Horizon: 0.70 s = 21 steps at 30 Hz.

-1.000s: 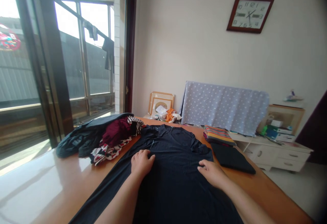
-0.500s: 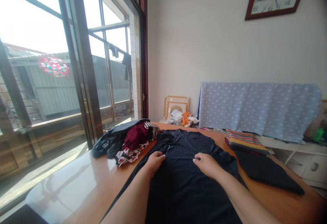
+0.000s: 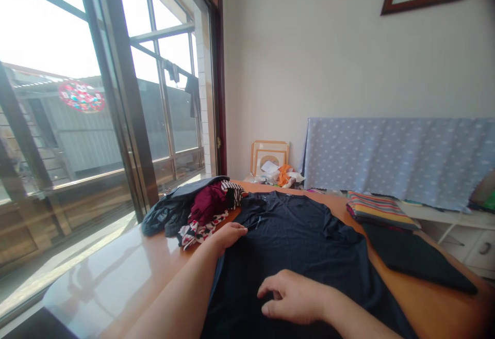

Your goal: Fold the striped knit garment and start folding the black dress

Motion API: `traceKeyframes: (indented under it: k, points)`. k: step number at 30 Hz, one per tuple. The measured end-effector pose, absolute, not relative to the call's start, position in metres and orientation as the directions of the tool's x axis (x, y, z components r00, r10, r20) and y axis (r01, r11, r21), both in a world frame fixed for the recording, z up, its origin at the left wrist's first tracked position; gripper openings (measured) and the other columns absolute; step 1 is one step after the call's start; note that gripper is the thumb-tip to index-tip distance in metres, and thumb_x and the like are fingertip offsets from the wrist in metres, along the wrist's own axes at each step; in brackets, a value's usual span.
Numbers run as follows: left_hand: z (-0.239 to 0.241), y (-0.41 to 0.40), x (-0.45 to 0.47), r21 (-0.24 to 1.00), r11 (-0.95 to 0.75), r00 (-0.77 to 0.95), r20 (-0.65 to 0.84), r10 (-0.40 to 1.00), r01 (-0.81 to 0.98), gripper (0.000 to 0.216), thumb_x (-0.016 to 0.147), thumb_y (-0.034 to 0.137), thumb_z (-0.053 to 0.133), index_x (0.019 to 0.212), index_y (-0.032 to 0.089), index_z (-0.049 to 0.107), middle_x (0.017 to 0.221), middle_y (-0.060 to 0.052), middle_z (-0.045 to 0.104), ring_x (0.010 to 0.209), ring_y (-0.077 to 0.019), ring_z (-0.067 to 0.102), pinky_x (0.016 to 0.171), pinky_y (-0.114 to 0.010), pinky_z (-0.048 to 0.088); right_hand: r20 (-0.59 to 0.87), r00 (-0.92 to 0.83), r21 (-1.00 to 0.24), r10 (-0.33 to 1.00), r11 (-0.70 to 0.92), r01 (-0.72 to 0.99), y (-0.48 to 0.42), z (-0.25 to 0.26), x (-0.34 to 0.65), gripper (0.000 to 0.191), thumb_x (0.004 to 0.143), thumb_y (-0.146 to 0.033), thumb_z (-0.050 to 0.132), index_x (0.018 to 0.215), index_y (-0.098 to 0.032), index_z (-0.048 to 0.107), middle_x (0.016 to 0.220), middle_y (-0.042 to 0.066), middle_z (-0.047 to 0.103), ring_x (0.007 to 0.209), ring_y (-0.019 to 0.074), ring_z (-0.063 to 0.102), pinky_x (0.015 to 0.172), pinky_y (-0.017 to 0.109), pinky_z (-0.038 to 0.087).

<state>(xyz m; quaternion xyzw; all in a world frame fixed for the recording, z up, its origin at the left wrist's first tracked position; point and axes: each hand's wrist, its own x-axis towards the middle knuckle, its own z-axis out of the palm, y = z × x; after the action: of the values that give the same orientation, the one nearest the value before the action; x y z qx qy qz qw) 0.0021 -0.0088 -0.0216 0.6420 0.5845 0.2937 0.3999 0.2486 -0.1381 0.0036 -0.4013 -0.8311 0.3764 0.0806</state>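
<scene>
here, left hand (image 3: pixel 228 236) on a dark t-shirt (image 3: pixel 297 220), right hand (image 3: pixel 292 295) curled over it

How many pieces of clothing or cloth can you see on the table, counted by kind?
Dark T-shirt: 1
Dark jacket: 1
Maroon garment: 1
Black-and-white striped garment: 1
Red-and-white patterned garment: 1
Multicoloured striped folded cloth: 1
Black folded cloth: 1
Total: 7
</scene>
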Motion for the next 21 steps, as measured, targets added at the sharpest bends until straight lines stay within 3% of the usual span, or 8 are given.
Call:
traceKeyframes:
  k: [3, 7, 11, 14, 17, 19, 21]
  points:
    - [-0.02, 0.004, 0.004, 0.795, -0.025, 0.15, -0.083, 0.985, 0.606, 0.038, 0.076, 0.049, 0.065, 0.091, 0.015, 0.073, 0.083, -0.005, 0.071, 0.077, -0.0197, 0.063, 0.07, -0.029, 0.046, -0.199, -0.607, -0.784, 0.769, 0.247, 0.57, -0.127, 0.004, 0.247, 0.035, 0.082, -0.037, 0.062, 0.113, -0.024, 0.071, 0.068, -0.002, 0.062, 0.056, 0.0114, 0.056, 0.051, 0.019, 0.039]
    - [-0.01, 0.026, 0.001, 0.673, -0.09, 0.134, -0.014, 0.991, 0.734, 0.029, 0.081, 0.04, 0.059, 0.089, 0.015, 0.071, 0.081, -0.007, 0.071, 0.074, -0.0198, 0.064, 0.067, -0.029, 0.046, -0.019, -0.43, -0.835, 0.903, 0.222, 0.503, -0.086, -0.002, 0.246, 0.027, 0.087, -0.034, 0.054, 0.099, -0.017, 0.07, 0.063, -0.002, 0.057, 0.055, 0.0114, 0.055, 0.052, 0.02, 0.04]
    - [0.012, 0.049, -0.012, 0.483, -0.206, 0.143, 0.164, 0.976, 0.851, 0.018, 0.082, 0.029, 0.057, 0.09, 0.021, 0.071, 0.097, -0.008, 0.071, 0.099, -0.0252, 0.062, 0.087, -0.035, 0.045, 0.223, -0.259, -0.781, 0.94, 0.331, 0.53, -0.047, -0.014, 0.245, 0.025, 0.09, -0.035, 0.05, 0.084, -0.018, 0.068, 0.07, 0.0, 0.063, 0.067, 0.0139, 0.059, 0.062, 0.022, 0.041]
    - [0.029, 0.068, -0.021, 0.34, -0.275, 0.188, 0.267, 0.945, 0.899, 0.018, 0.083, 0.025, 0.055, 0.09, 0.024, 0.071, 0.113, -0.009, 0.067, 0.124, -0.0312, 0.048, 0.106, -0.046, 0.032, 0.311, -0.185, -0.722, 0.932, 0.359, 0.592, -0.032, -0.03, 0.242, 0.025, 0.092, -0.033, 0.047, 0.081, -0.021, 0.067, 0.073, 0.0, 0.066, 0.072, 0.015, 0.06, 0.068, 0.023, 0.04]
    - [0.038, 0.095, -0.025, 0.056, -0.393, 0.354, 0.332, 0.874, 0.918, 0.023, 0.081, 0.02, 0.056, 0.096, 0.025, 0.073, 0.133, -0.008, 0.059, 0.141, -0.0308, 0.03, 0.116, -0.05, 0.015, 0.35, -0.166, -0.687, 0.922, 0.374, 0.623, -0.028, -0.047, 0.238, 0.024, 0.093, -0.031, 0.045, 0.084, -0.023, 0.066, 0.075, -0.001, 0.067, 0.072, 0.0145, 0.061, 0.07, 0.024, 0.039]
    - [0.036, 0.117, -0.023, -0.183, -0.443, 0.479, 0.302, 0.824, 0.878, 0.026, 0.08, 0.019, 0.059, 0.1, 0.026, 0.074, 0.143, -0.007, 0.053, 0.146, -0.0302, 0.021, 0.119, -0.051, 0.007, 0.375, -0.181, -0.672, 0.909, 0.401, 0.622, -0.027, -0.055, 0.237, 0.023, 0.094, -0.029, 0.045, 0.086, -0.024, 0.066, 0.077, -0.001, 0.067, 0.071, 0.0138, 0.061, 0.07, 0.023, 0.038]
    - [0.03, 0.139, -0.019, -0.318, -0.46, 0.538, 0.231, 0.81, 0.829, 0.027, 0.078, 0.022, 0.063, 0.102, 0.026, 0.074, 0.15, -0.005, 0.048, 0.149, -0.0311, 0.015, 0.119, -0.052, 0.0, 0.394, -0.197, -0.665, 0.898, 0.426, 0.613, -0.026, -0.061, 0.238, 0.022, 0.094, -0.028, 0.045, 0.086, -0.024, 0.066, 0.077, -0.002, 0.067, 0.071, 0.013, 0.061, 0.069, 0.023, 0.037]
